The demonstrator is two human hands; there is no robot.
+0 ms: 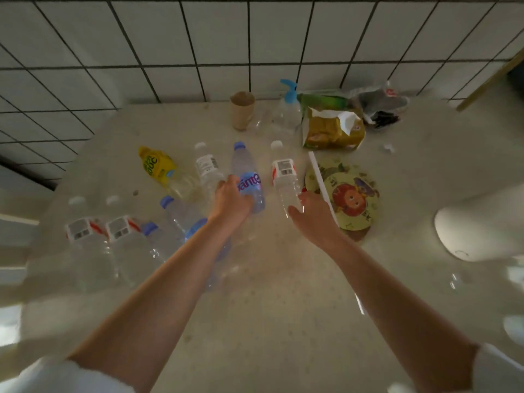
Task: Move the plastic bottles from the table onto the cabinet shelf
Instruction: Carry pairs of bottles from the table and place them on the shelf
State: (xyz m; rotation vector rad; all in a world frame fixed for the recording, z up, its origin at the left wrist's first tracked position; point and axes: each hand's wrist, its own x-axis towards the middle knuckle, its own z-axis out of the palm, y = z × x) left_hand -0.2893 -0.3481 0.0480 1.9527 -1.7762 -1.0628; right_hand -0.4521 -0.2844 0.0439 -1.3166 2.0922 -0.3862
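Left hand (pixel 230 197) fingers wrapping the empty blue-label bottle (pixel 247 177); right hand (pixel 313 212) fingers closing around the empty red-label bottle (pixel 284 177) beside it. Both standing upright on the tabletop (pixel 283 293).

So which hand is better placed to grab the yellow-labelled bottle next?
Left. The left hand is nearer the yellow-labelled bottle; the right hand is on the far side.

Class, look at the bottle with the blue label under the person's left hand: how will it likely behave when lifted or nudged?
The blue-label bottle looks clear and empty, so it is probably very light. Its thin plastic wall may dent under the left hand. It stands upright and is tall and narrow, so a sideways nudge could tip it and set it rolling on the smooth table.
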